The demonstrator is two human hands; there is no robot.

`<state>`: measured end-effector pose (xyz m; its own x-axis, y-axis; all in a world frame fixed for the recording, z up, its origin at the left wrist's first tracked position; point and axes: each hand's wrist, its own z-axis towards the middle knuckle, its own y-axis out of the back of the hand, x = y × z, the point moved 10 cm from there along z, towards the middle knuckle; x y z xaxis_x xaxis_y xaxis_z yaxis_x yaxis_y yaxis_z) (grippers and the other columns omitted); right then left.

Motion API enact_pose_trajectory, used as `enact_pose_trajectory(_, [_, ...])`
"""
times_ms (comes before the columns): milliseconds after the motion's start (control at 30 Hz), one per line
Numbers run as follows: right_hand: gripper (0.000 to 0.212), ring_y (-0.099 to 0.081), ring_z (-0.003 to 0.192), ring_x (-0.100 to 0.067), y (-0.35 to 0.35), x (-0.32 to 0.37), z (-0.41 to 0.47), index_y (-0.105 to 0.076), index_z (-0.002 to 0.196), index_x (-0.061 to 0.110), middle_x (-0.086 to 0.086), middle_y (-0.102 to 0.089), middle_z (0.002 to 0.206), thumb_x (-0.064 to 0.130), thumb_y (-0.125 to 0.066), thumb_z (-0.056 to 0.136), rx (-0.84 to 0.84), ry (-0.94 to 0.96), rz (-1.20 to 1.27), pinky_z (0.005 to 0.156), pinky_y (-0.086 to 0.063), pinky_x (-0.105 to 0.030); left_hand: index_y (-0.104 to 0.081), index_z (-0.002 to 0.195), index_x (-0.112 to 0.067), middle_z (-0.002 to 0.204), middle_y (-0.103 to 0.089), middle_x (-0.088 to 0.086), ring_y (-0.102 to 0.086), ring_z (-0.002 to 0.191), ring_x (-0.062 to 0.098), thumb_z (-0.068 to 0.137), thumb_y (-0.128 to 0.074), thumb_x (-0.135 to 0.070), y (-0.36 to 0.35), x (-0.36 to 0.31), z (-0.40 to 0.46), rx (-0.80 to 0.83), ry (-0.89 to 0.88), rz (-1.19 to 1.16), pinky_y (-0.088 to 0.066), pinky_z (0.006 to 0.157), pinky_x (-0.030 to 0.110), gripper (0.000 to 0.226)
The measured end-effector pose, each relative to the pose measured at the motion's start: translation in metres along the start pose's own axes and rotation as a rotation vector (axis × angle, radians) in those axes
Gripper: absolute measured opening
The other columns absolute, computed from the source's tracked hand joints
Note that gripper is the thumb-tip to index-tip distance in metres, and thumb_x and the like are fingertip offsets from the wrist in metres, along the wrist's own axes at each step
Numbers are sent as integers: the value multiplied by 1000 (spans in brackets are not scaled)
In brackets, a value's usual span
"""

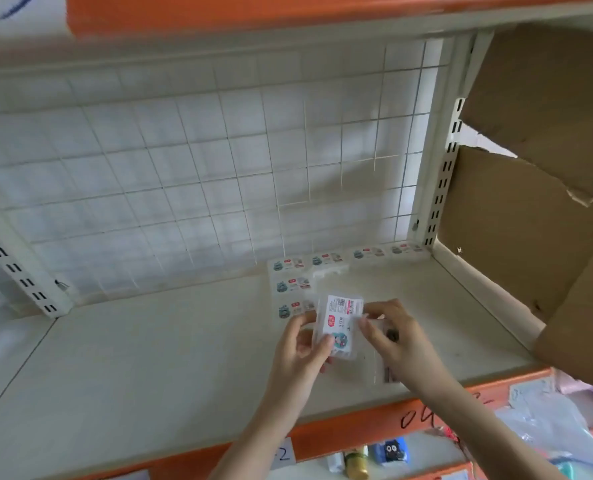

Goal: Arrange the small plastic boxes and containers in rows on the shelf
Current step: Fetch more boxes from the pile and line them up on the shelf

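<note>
above the cream shelf [156, 355], near its front right part, both hands hold one small clear plastic box [338, 325] tilted up on end, its printed label with a red square and a teal cartoon figure facing the camera. the left hand [303, 344] grips the box's lower left side, thumb across the front near the label and fingers curled behind. the right hand [388, 336] pinches the box's upper right edge between thumb and fingertips, the other fingers curled; something small and dark shows by its palm, too blurred to tell what. behind the held box, more boxes of the same kind lie flat on the shelf: a back row [348, 256] of four runs along the wire grid panel [184, 174] toward the right corner, and two more boxes [293, 296] lie in front of that row's left end, one behind the other, just beside the held box. a white plastic piece [329, 270] lies near the back row. torn brown cardboard [537, 161] covers the shelf's right side. the shelf's front edge is an orange strip [385, 420] with black handwritten digits. below it, a lower shelf holds small goods, among them a blue packet [390, 452] with a dark face on it and clear plastic bags [558, 424].
</note>
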<state>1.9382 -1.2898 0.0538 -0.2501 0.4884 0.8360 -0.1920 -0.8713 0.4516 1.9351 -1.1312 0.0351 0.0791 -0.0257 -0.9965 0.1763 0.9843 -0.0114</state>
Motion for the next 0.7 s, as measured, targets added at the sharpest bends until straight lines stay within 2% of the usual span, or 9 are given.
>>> enact_pose_trajectory(133, [47,-57,73,-3,6,-7,0,-46,123,39,10,-52,105,50,-58,79,27,-13,38,61,-46,-15,-59,114,-18,94,-71,-3,-63,75,0,76,-61,-27,1,-1,0,-77,-48,-22,-43,58,10,38])
enact_pose_trajectory(267, [59,-49,96,1,7,0,2,-36,124,52,26,-46,108,28,-70,82,65,107,-110,71,-43,-7,-62,109,-21,95,-68,-4,-61,77,-3,77,-59,-31,1,3,1,-94,-40,33,-42,60,9,34])
enact_pose_trajectory(333, [62,-45,102,-3,3,1,2,-34,126,51,25,-46,111,29,-71,81,107,152,-193,75,-41,-8,-62,109,-20,97,-69,-4,-64,84,0,79,-58,-34,4,5,2,-124,-36,50,-45,63,11,34])
enact_pose_trajectory(400, [68,-42,107,-6,-1,2,2,-30,135,47,18,-47,122,36,-69,81,144,207,-336,81,-42,-15,-61,112,-17,101,-69,-3,-65,94,5,83,-60,-37,7,6,2,-165,-52,62,-49,68,17,35])
enact_pose_trajectory(500, [76,-36,116,-7,-7,5,3,-19,143,45,16,-36,135,42,-64,82,252,238,-510,84,-45,-25,-58,112,-16,94,-68,0,-66,90,6,87,-61,-24,9,1,2,-222,-97,86,-50,67,18,26])
enact_pose_trajectory(600, [72,-38,119,-9,-11,6,5,-16,144,42,16,-39,133,45,-58,86,361,217,-663,87,-43,-27,-52,110,-22,79,-62,-1,-64,76,2,89,-59,-14,5,-7,0,-242,-146,136,-48,62,15,23])
enact_pose_trajectory(700, [49,-45,110,-10,-3,9,14,-35,134,39,16,-52,117,49,-50,89,303,192,-707,76,-44,-28,-50,108,-26,86,-64,-2,-64,84,1,89,-57,-20,3,-10,1,-250,-176,236,-49,63,14,21])
